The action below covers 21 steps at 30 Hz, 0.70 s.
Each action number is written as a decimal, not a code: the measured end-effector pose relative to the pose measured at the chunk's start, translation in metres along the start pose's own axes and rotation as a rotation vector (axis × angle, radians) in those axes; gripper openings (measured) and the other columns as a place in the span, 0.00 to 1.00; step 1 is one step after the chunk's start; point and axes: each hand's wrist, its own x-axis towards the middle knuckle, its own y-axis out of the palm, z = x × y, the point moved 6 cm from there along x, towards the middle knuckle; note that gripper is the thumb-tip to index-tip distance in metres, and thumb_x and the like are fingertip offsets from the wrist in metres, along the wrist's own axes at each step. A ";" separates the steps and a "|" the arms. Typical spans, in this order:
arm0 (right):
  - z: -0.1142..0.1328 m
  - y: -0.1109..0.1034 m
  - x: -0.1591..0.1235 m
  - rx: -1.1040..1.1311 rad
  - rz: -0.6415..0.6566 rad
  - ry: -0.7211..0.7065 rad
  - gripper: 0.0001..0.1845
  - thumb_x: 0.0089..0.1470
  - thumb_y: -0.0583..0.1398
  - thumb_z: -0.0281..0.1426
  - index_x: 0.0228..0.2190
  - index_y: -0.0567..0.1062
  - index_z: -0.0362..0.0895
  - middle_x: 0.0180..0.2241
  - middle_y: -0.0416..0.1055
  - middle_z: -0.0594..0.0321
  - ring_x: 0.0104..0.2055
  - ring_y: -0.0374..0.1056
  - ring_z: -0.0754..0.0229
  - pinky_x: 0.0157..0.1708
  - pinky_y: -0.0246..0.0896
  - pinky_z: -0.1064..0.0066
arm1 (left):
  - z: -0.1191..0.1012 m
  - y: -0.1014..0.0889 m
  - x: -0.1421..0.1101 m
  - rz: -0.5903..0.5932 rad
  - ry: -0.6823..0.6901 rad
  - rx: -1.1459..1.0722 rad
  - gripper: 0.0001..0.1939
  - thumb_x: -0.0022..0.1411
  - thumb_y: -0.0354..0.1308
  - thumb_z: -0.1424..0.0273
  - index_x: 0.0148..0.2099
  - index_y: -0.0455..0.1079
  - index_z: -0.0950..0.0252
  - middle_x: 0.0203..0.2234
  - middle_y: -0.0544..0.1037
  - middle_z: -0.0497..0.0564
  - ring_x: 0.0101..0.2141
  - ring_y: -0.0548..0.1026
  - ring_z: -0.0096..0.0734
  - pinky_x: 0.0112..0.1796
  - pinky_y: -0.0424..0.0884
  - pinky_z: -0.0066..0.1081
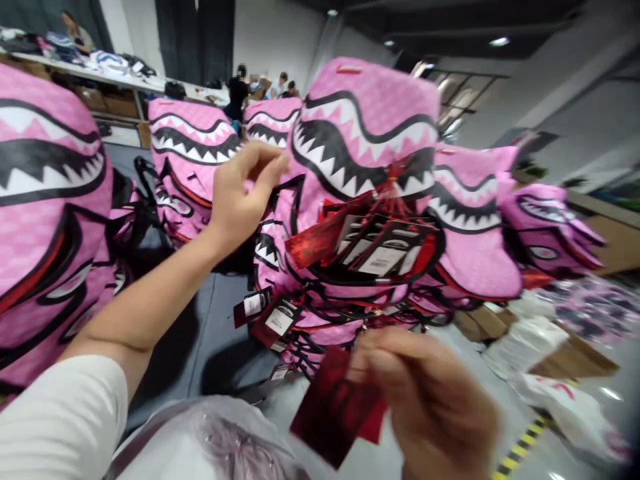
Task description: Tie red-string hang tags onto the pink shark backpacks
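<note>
My right hand (430, 400), slightly blurred, pinches dark red hang tags (327, 407) in front of the pile. My left hand (247, 190) reaches out with bent fingers, thumb and fingertips close together, beside the middle pink bag (370, 100). What those fingers hold, if anything, cannot be made out. The bag bears a black-and-white toothed shark mouth. A bundle of hang tags (385, 250) with white labels and red strings (393, 183) rests against its front. Below, more pink bags are stacked, with tags (280, 319) hanging from them.
Similar pink bags stand at the left (45, 147), behind (190, 133) and at the right (470, 200) on a grey table (200, 340). Clear plastic (210, 433) lies near my body. Boxes and plastic bags (565, 413) are on the floor at right. Several people are at the back.
</note>
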 end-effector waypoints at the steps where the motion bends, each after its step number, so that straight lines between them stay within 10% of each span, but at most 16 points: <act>1: -0.008 0.028 0.002 0.103 0.076 0.040 0.05 0.59 0.58 0.35 0.34 0.74 0.51 0.24 0.72 0.64 0.21 0.69 0.63 0.19 0.65 0.72 | 0.014 -0.013 -0.030 -0.030 -0.079 -0.035 0.18 0.67 0.49 0.57 0.41 0.73 0.64 0.34 0.78 0.48 0.36 0.78 0.26 0.38 0.74 0.27; 6: -0.048 0.193 0.008 0.367 0.338 0.224 0.07 0.58 0.57 0.35 0.30 0.70 0.46 0.24 0.72 0.65 0.26 0.71 0.63 0.29 0.68 0.72 | 0.089 -0.033 -0.169 0.093 -0.555 -0.248 0.19 0.66 0.51 0.57 0.40 0.75 0.67 0.33 0.81 0.53 0.33 0.78 0.29 0.35 0.74 0.27; 11: -0.084 0.318 -0.003 0.490 0.379 0.408 0.07 0.53 0.56 0.35 0.27 0.67 0.45 0.24 0.69 0.66 0.27 0.68 0.63 0.31 0.65 0.72 | 0.146 -0.075 -0.239 -0.107 -0.856 -0.209 0.17 0.63 0.55 0.58 0.43 0.73 0.67 0.36 0.81 0.55 0.36 0.78 0.32 0.35 0.73 0.28; 21: -0.111 0.408 -0.017 0.320 0.538 0.372 0.11 0.55 0.55 0.38 0.30 0.72 0.44 0.27 0.73 0.64 0.30 0.69 0.62 0.33 0.61 0.72 | 0.230 -0.122 -0.286 -0.211 -0.995 0.096 0.07 0.60 0.55 0.68 0.32 0.71 0.65 0.26 0.78 0.48 0.28 0.76 0.27 0.31 0.69 0.25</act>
